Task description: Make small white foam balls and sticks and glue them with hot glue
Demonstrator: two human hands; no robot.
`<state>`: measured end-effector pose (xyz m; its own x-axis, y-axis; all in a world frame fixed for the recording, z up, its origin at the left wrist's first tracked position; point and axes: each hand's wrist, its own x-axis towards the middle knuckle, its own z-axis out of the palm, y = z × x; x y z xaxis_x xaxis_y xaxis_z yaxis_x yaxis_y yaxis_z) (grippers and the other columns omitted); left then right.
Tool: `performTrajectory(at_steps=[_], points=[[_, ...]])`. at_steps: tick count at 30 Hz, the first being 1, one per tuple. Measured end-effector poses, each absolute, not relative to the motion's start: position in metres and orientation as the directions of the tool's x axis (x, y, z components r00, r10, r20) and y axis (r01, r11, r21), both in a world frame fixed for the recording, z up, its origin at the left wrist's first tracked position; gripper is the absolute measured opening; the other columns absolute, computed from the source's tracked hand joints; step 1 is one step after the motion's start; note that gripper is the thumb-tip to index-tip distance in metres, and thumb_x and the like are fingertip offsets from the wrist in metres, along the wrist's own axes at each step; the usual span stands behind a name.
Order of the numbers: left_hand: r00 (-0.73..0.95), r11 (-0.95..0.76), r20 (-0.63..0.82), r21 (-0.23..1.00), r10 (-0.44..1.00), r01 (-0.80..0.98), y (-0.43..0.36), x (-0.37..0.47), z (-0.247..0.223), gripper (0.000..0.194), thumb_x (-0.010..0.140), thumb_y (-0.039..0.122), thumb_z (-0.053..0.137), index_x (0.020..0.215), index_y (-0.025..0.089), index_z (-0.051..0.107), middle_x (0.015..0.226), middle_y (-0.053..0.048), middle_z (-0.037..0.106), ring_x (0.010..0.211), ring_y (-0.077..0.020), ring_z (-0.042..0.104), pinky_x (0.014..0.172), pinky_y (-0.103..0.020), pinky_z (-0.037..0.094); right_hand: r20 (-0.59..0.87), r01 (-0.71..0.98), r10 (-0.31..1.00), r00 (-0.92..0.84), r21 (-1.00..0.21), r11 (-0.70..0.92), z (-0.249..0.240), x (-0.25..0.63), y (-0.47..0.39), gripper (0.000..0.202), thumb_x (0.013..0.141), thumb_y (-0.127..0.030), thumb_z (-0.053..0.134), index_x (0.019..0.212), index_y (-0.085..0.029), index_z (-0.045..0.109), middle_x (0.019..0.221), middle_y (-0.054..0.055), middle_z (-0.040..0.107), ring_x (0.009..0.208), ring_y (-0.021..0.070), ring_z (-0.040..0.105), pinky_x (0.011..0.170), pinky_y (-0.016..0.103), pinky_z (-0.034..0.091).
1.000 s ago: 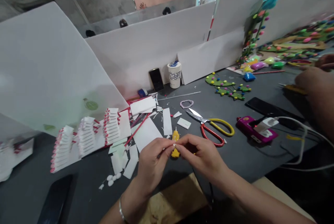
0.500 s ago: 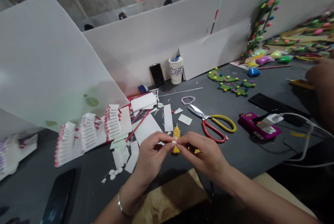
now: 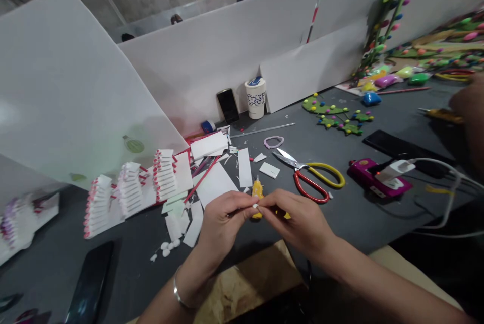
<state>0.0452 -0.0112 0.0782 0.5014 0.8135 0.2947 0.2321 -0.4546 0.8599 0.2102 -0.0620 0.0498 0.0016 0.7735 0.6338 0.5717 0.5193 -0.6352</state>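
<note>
Over the desk (image 3: 340, 223), by its near edge, we hold left hand (image 3: 221, 225) and right hand (image 3: 297, 215) equally close, fingertips clamped on a white bit (image 3: 255, 206) between them, the yellow tool (image 3: 257, 190) below pointing away.

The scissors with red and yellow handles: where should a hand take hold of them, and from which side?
Probably best by the red loop and yellow loop, with the right hand coming from the near right: both loops spread toward that side, while the blades point to the far left.
</note>
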Motion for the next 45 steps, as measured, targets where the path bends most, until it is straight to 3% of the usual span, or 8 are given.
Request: performTrajectory(at_steps=[10, 14, 19, 26, 36, 40, 45], points=[[0.474, -0.475, 0.320, 0.843, 0.820, 0.254, -0.012, 0.047, 0.078, 0.009, 0.079, 0.018, 0.069, 0.084, 0.022, 0.076, 0.080, -0.003, 0.073, 0.073, -0.0137, 0.067, 0.068, -0.022, 0.053, 0.562, 0.594, 0.827, 0.006, -0.667, 0.449, 0.051, 0.214, -0.063, 0.011, 0.088, -0.019, 0.054, 0.084, -0.019, 0.065, 0.071, 0.001, 0.069, 0.057, 0.0096, 0.061, 0.054, 0.018, 0.047], [0.435, -0.418, 0.277, 0.867, 0.857, 0.271, -0.013, 0.048, 0.080, 0.006, 0.078, 0.019, 0.069, 0.081, 0.020, 0.075, 0.078, -0.003, 0.072, 0.071, -0.0140, 0.066, 0.063, -0.022, 0.053, 0.591, 0.611, 0.807, -0.010, -0.635, 0.473, 0.055, 0.215, -0.064, 0.010, 0.086, -0.017, 0.055, 0.084, -0.018, 0.064, 0.064, 0.000, 0.065, 0.051, 0.0087, 0.058, 0.050, 0.018, 0.044], [0.415, -0.284, 0.159, 0.923, 0.896, 0.260, -0.013, 0.049, 0.081, 0.005, 0.074, 0.022, 0.072, 0.076, 0.018, 0.072, 0.077, -0.004, 0.070, 0.070, -0.0145, 0.064, 0.058, -0.020, 0.052, 0.638, 0.601, 0.767, -0.075, -0.584, 0.545, 0.055, 0.215, -0.064, 0.015, 0.090, -0.015, 0.048, 0.088, -0.019, 0.063, 0.068, 0.001, 0.066, 0.059, 0.0104, 0.060, 0.055, 0.020, 0.047], [0.466, -0.033, -0.026, 0.992, 0.884, 0.118, -0.009, 0.049, 0.080, 0.013, 0.067, 0.023, 0.077, 0.069, 0.015, 0.066, 0.069, -0.001, 0.063, 0.063, -0.0114, 0.059, 0.058, -0.021, 0.049, 0.625, 0.541, 0.772, -0.117, -0.612, 0.577, 0.050, 0.215, -0.065, 0.016, 0.091, -0.013, 0.048, 0.094, -0.017, 0.063, 0.078, 0.004, 0.068, 0.069, 0.0121, 0.064, 0.063, 0.021, 0.050], [0.598, 0.029, -0.080, 0.995, 0.798, 0.094, -0.006, 0.045, 0.081, 0.034, 0.058, 0.026, 0.084, 0.066, 0.016, 0.053, 0.070, 0.002, 0.053, 0.065, -0.0099, 0.050, 0.059, -0.020, 0.042, 0.614, 0.481, 0.756, -0.225, -0.605, 0.635, 0.050, 0.219, -0.063, 0.017, 0.095, -0.018, 0.046, 0.094, -0.019, 0.063, 0.078, 0.003, 0.068, 0.070, 0.0118, 0.063, 0.065, 0.022, 0.051], [0.622, 0.044, -0.119, 0.990, 0.774, 0.134, -0.007, 0.043, 0.085, 0.036, 0.058, 0.028, 0.084, 0.066, 0.016, 0.051, 0.069, 0.003, 0.052, 0.064, -0.0093, 0.048, 0.058, -0.020, 0.041, 0.592, 0.405, 0.765, -0.253, -0.653, 0.640, 0.050, 0.220, -0.062, 0.016, 0.095, -0.022, 0.048, 0.094, -0.019, 0.064, 0.078, 0.003, 0.069, 0.069, 0.0114, 0.063, 0.064, 0.021, 0.051], [0.628, 0.027, -0.133, 0.984, 0.766, 0.176, -0.010, 0.042, 0.092, 0.033, 0.059, 0.029, 0.084, 0.072, 0.016, 0.056, 0.070, 0.003, 0.053, 0.061, -0.0086, 0.047, 0.055, -0.020, 0.039, 0.455, 0.285, 0.850, -0.265, -0.805, 0.520, 0.056, 0.223, -0.062, 0.017, 0.092, -0.028, 0.054, 0.087, -0.019, 0.068, 0.072, 0.001, 0.068, 0.065, 0.0103, 0.062, 0.062, 0.019, 0.049]])
